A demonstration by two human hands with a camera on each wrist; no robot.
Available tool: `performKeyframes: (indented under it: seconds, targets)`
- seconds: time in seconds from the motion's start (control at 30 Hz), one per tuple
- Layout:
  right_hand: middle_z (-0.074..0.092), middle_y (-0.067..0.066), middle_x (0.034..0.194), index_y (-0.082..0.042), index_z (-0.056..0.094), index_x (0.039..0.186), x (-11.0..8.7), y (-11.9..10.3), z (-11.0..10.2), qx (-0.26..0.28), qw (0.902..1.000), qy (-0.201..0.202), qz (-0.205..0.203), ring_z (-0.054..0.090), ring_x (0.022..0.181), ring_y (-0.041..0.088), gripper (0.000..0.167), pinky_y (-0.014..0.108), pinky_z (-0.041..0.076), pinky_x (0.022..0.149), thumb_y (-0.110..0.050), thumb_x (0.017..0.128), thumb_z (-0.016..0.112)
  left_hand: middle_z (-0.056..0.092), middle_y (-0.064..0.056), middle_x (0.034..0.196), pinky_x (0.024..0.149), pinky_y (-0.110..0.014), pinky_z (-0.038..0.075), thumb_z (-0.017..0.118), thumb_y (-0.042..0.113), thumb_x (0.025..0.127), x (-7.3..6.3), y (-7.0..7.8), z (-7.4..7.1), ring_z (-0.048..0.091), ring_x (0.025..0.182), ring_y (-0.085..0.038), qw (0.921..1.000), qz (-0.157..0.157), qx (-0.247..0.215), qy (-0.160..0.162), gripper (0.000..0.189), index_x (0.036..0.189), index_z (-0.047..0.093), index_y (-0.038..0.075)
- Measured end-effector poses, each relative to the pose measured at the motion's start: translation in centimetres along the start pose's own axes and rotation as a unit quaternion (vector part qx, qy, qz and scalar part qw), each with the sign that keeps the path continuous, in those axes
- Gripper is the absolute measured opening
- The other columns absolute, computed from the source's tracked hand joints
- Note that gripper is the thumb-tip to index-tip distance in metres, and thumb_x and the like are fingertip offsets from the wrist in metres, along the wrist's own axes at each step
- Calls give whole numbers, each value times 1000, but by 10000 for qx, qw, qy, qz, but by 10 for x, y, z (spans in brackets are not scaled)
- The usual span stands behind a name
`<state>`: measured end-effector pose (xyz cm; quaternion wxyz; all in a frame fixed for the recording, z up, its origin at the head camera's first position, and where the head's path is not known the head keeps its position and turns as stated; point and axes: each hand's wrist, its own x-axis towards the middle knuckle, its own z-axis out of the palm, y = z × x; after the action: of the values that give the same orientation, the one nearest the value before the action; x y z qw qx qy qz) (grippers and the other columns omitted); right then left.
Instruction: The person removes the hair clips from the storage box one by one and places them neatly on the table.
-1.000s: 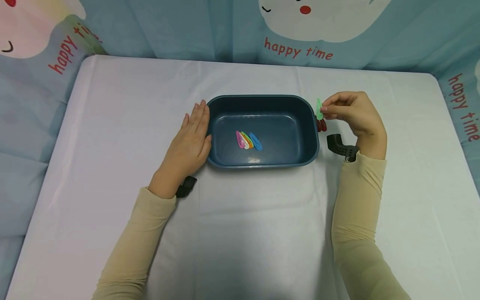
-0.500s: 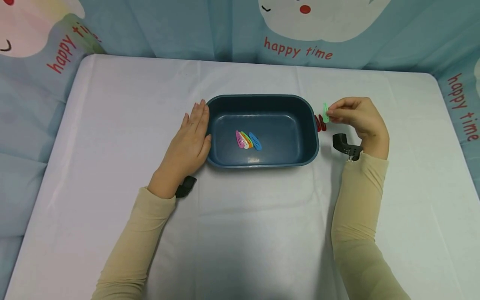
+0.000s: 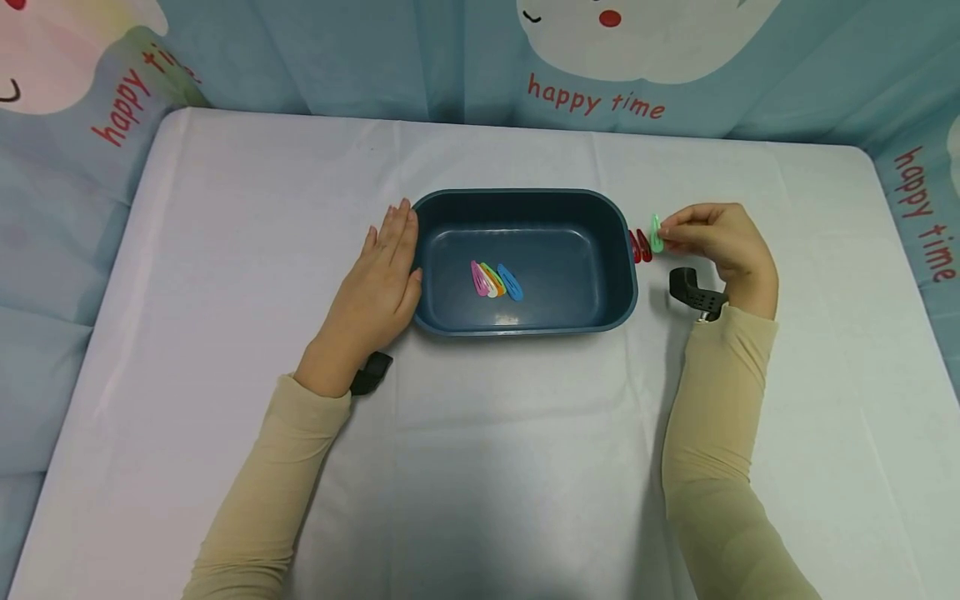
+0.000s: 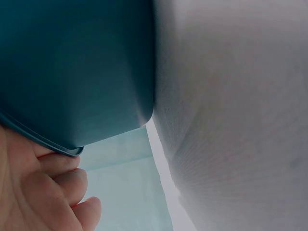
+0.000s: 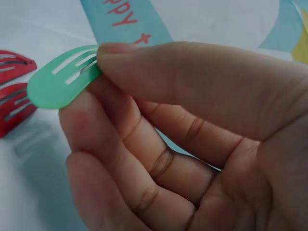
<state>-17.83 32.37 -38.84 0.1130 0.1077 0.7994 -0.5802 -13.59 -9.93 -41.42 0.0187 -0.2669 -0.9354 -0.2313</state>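
My right hand (image 3: 722, 246) pinches a green snap hair clip (image 5: 62, 79) between thumb and fingers, just right of the bin. Two red hair clips (image 3: 640, 246) lie side by side against the bin's right wall, left of the green one. The dark blue bin (image 3: 525, 333) stands upright mid-table. Straight fingers of my left hand (image 3: 375, 287) rest along its left rim; in the left wrist view they touch under the rim's edge (image 4: 53, 144). On the bin's floor lie several clips, among them a pink clip (image 3: 478, 279) and a blue clip (image 3: 511, 282).
A white cloth (image 3: 495, 458) covers the table. Behind it and along both sides hangs a blue printed curtain (image 3: 360, 58). Black camera mounts sit at the left wrist (image 3: 371, 373) and the right wrist (image 3: 693, 292).
My right hand has carried the green hair clip right and toward me, from above the red clips to beside them. The left hand and the bin have stayed put.
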Motion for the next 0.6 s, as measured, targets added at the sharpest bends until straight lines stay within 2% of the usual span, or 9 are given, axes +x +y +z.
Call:
performKeyframes:
  seconds: [0.37, 0.6]
  targets:
    - [67, -8, 66, -17, 73, 69, 1, 4, -1, -405, 9987, 34, 308, 63, 61, 6, 22, 18, 52, 61, -5, 86, 66, 6, -16, 156, 114, -42, 5, 34, 19, 99, 0, 1, 0, 2, 143, -24, 10000, 26, 39, 21, 60, 148, 11, -7]
    - [67, -7, 66, -16, 73, 69, 1, 5, -2, -370, 9980, -57, 518, 64, 60, 6, 22, 20, 53, 60, -6, 87, 65, 6, -17, 156, 114, -42, 5, 34, 19, 98, 0, 0, 0, 4, 144, -26, 10000, 45, 32, 42, 60, 148, 12, -7]
